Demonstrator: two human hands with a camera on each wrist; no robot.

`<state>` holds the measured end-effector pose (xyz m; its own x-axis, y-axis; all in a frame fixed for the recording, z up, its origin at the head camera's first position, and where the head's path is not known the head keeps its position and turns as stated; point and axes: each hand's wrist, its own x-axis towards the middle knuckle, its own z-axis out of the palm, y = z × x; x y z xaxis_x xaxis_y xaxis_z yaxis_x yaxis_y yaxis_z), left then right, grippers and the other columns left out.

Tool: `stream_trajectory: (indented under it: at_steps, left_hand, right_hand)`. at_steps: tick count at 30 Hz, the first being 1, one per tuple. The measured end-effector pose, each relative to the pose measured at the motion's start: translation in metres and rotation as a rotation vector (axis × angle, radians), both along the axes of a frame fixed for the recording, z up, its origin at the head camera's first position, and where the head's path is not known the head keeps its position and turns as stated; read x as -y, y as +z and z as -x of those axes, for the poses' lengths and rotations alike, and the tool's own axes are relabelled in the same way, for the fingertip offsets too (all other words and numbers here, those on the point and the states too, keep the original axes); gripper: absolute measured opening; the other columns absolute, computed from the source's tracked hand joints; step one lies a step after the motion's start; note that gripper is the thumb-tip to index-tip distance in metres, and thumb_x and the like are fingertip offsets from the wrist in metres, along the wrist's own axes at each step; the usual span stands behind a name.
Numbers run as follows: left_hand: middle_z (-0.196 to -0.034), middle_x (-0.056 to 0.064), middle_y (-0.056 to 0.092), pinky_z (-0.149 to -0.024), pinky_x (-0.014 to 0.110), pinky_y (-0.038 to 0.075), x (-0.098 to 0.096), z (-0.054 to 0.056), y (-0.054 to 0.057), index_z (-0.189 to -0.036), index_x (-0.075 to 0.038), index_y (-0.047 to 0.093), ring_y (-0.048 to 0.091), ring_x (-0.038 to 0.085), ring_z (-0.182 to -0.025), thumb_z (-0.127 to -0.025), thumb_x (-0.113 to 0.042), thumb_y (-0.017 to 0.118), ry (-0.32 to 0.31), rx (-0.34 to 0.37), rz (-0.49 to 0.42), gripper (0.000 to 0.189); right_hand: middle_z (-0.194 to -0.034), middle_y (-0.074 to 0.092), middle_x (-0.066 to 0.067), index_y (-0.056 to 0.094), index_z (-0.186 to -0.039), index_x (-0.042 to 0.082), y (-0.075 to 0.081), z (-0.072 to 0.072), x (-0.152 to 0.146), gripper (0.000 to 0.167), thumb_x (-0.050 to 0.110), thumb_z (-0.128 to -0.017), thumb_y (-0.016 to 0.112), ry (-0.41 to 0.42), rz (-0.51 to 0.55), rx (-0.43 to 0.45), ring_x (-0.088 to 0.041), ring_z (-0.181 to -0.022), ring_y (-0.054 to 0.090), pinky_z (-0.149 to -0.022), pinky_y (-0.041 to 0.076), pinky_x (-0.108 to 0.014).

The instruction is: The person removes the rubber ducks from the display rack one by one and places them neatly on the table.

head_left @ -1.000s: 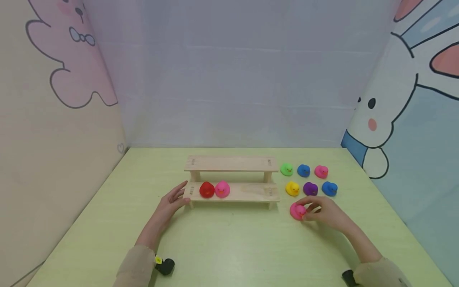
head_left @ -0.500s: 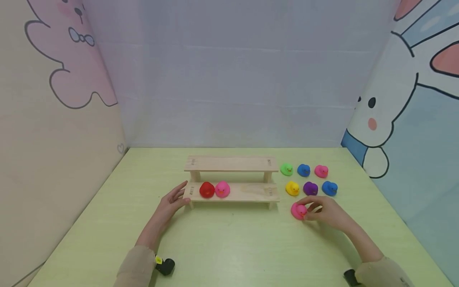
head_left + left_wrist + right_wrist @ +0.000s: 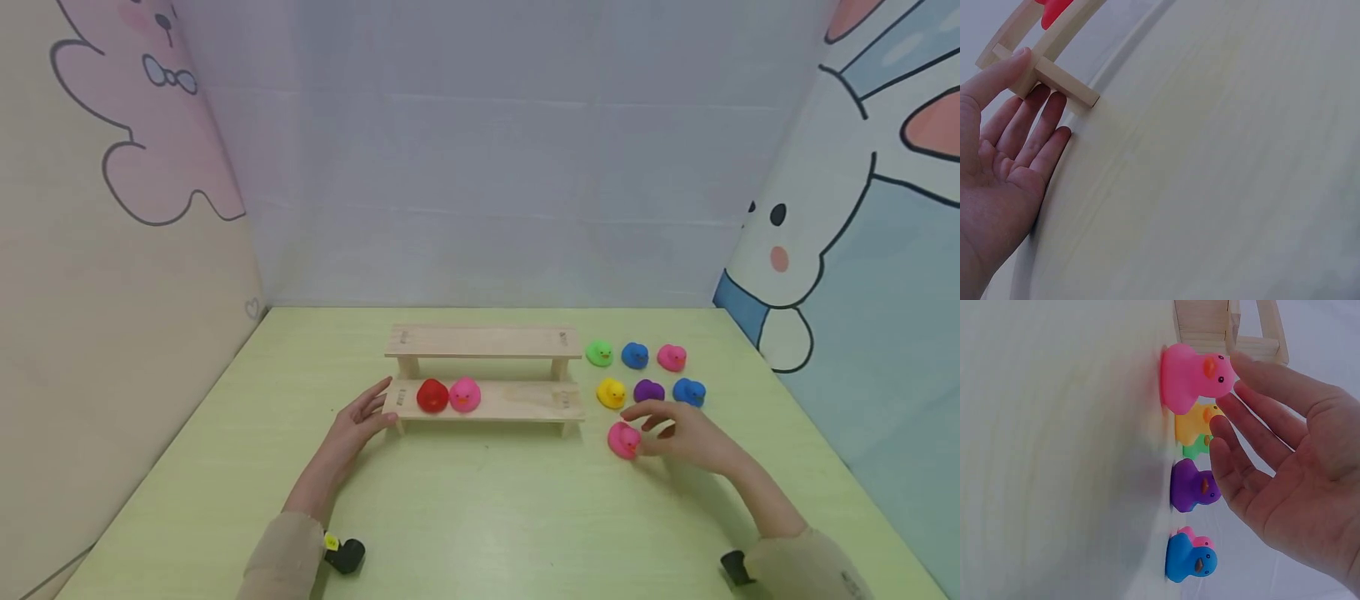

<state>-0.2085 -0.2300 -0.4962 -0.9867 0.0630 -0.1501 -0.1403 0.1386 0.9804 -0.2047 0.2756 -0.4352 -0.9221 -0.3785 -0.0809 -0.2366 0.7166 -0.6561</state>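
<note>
A pink duck (image 3: 623,439) stands on the green table just right of the wooden two-step stand (image 3: 525,402). My right hand (image 3: 660,429) hovers beside it with fingers spread and straight. In the right wrist view my right hand's fingertips (image 3: 1244,378) are at the head of that pink duck (image 3: 1188,378), holding nothing. My left hand (image 3: 367,414) lies flat at the stand's left end. Its thumb (image 3: 997,72) rests on the end of the stand's lower board (image 3: 1054,78). A red duck (image 3: 432,396) and another pink duck (image 3: 465,394) sit on the lower step.
Right of the stand are two rows of ducks: green (image 3: 599,354), blue (image 3: 634,356), pink (image 3: 672,357), then yellow (image 3: 611,393), purple (image 3: 648,390), blue (image 3: 688,392). The upper step (image 3: 483,342) is bare. Printed walls enclose the table on three sides.
My right hand has let go of the pink duck: its fingers opened and drew slightly back. The duck stays on the table. The left hand has not moved.
</note>
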Motion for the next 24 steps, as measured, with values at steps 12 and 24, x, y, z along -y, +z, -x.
stream_trajectory:
  at_steps: [12, 24]
  left_hand:
    - [-0.155, 0.011, 0.042, -0.124, 0.054, 0.026, 0.001, 0.001, 0.000, -0.153, -0.030, 0.035, 0.039, 0.029, -0.145, -0.092, -0.029, 0.069, -0.003, -0.014, 0.013, 0.070]
    - [-0.154, 0.010, 0.044, -0.124, 0.053, 0.027, 0.001, 0.000, -0.002, -0.153, -0.030, 0.037, 0.040, 0.027, -0.144, -0.092, -0.026, 0.070, 0.000, -0.019, -0.009, 0.069]
  right_hand:
    - [-0.123, 0.066, -0.015, 0.064, -0.129, 0.010, 0.028, 0.009, 0.002, 0.046, 0.019, -0.086, 0.077, 0.032, -0.008, -0.115, -0.030, -0.104, 0.060, -0.081, 0.057, -0.024]
    - [-0.126, 0.064, -0.017, 0.063, -0.129, 0.011, 0.043, 0.015, 0.014, 0.045, 0.015, -0.086, 0.076, 0.035, 0.026, -0.131, -0.033, -0.106, 0.062, -0.077, 0.055, -0.013]
